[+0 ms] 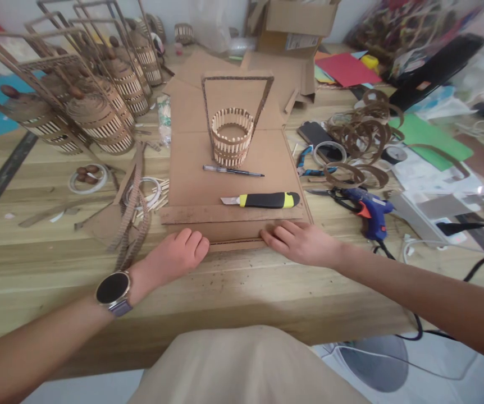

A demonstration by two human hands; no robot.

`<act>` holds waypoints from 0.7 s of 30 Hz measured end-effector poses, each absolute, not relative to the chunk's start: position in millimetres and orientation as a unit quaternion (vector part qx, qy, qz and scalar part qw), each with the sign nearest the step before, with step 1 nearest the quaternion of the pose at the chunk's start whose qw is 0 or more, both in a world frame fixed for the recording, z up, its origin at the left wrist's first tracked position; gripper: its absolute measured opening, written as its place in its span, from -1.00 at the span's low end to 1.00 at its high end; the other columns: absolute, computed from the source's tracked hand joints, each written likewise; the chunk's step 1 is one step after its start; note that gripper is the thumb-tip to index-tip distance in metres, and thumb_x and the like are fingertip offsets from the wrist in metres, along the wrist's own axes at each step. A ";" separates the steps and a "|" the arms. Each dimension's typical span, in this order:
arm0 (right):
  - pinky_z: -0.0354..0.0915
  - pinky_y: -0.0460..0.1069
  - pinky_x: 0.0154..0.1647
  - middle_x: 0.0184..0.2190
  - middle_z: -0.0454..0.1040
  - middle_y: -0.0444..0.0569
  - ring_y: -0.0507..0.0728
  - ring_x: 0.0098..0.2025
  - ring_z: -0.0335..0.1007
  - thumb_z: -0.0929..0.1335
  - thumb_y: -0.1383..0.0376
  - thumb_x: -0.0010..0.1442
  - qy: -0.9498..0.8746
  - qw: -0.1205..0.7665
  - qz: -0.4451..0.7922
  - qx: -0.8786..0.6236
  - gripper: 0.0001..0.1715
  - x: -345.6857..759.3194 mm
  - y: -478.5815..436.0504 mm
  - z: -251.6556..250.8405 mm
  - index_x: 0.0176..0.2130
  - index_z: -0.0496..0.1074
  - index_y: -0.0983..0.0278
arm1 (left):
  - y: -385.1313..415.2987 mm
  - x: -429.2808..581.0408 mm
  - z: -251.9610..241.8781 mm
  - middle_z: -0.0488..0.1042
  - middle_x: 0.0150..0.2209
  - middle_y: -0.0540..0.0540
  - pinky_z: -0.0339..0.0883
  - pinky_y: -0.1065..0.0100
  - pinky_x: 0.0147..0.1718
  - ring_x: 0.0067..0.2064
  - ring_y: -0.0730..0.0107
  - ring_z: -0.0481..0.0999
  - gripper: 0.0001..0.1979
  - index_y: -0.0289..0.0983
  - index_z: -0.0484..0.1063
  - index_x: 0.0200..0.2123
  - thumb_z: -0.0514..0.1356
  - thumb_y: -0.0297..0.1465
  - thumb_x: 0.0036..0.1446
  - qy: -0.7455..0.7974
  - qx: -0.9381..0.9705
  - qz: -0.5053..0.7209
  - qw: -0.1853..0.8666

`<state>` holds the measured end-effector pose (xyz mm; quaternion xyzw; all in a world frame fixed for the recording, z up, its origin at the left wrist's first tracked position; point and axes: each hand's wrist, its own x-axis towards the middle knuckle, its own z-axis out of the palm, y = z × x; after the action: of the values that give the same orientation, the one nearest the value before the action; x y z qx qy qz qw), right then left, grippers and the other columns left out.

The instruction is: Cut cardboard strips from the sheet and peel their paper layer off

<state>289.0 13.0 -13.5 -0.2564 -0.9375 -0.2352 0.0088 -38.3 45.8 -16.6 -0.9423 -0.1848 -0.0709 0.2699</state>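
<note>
My left hand, with a watch on the wrist, rests on the wooden table at the near edge of a cardboard sheet; its fingers are curled under, knuckles touching a narrow cardboard strip. My right hand lies flat with fingers stretched out on that strip's right end. On the sheet lie a longer cardboard strip, a yellow-and-black utility knife, a pen and a small stick basket inside a cardboard frame.
Several finished cardboard baskets stand at the back left. Tape rolls and cardboard scraps lie left of the sheet. To the right are a blue glue gun, pliers, curled cardboard rings, coloured paper and cables. A cardboard box stands behind.
</note>
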 end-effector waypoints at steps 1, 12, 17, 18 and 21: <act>0.16 -0.03 -0.47 -0.35 0.48 -0.04 0.08 -0.37 0.35 0.16 0.49 0.32 -0.937 0.002 -0.227 -0.264 -0.67 295.2 12.8 -12.5 0.03 0.32 0.34 | 45.8 -38.4 -16.4 0.26 -0.54 0.00 0.13 0.39 -0.62 -0.51 0.38 0.29 -0.85 -0.31 0.30 -0.39 0.10 -0.66 0.08 -0.186 -0.942 -0.070 0.270; 0.09 -0.04 -0.49 -0.39 0.42 -0.08 0.07 -0.36 0.31 0.15 0.49 0.34 -0.950 0.017 -0.213 -0.227 -0.80 333.2 18.4 -19.0 -0.15 0.30 0.33 | 47.1 -39.4 -15.3 0.28 -0.53 -0.02 0.11 0.36 -0.60 -0.49 0.35 0.29 -0.83 -0.30 0.31 -0.41 0.06 -0.66 0.10 -0.182 -0.949 -0.059 0.253; 0.08 -0.04 -0.49 -0.37 0.42 -0.07 0.07 -0.32 0.31 0.14 0.48 0.35 -0.947 0.010 -0.217 -0.236 -0.78 332.2 18.2 -20.8 -0.13 0.30 0.33 | 48.1 -39.7 -17.2 0.29 -0.50 -0.05 0.07 0.34 -0.57 -0.47 0.32 0.28 -0.82 -0.32 0.33 -0.38 0.02 -0.64 0.19 -0.179 -0.951 -0.063 0.244; 0.08 -0.04 -0.49 -0.36 0.42 -0.06 0.07 -0.32 0.31 0.13 0.48 0.35 -0.947 0.008 -0.214 -0.238 -0.77 332.3 17.9 -20.7 -0.11 0.30 0.33 | 48.4 -39.5 -17.2 0.29 -0.49 -0.07 0.06 0.33 -0.57 -0.46 0.31 0.27 -0.81 -0.32 0.33 -0.39 0.01 -0.58 0.25 -0.180 -0.953 -0.062 0.236; 0.05 -0.04 -0.52 -0.37 0.41 -0.05 0.07 -0.35 0.30 0.11 0.43 0.38 -0.945 0.005 -0.203 -0.256 -0.73 331.9 16.1 -20.1 -0.04 0.30 0.35 | 49.6 -39.2 -16.9 0.32 -0.46 -0.13 0.05 0.31 -0.54 -0.42 0.25 0.28 -0.60 -0.32 0.34 -0.39 -0.12 -0.25 0.40 -0.184 -0.963 -0.061 0.188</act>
<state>331.9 16.1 -20.1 -0.2562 -0.9451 -0.2028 0.0055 -39.2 49.6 -16.9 -0.9629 -0.1836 -0.0611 0.1881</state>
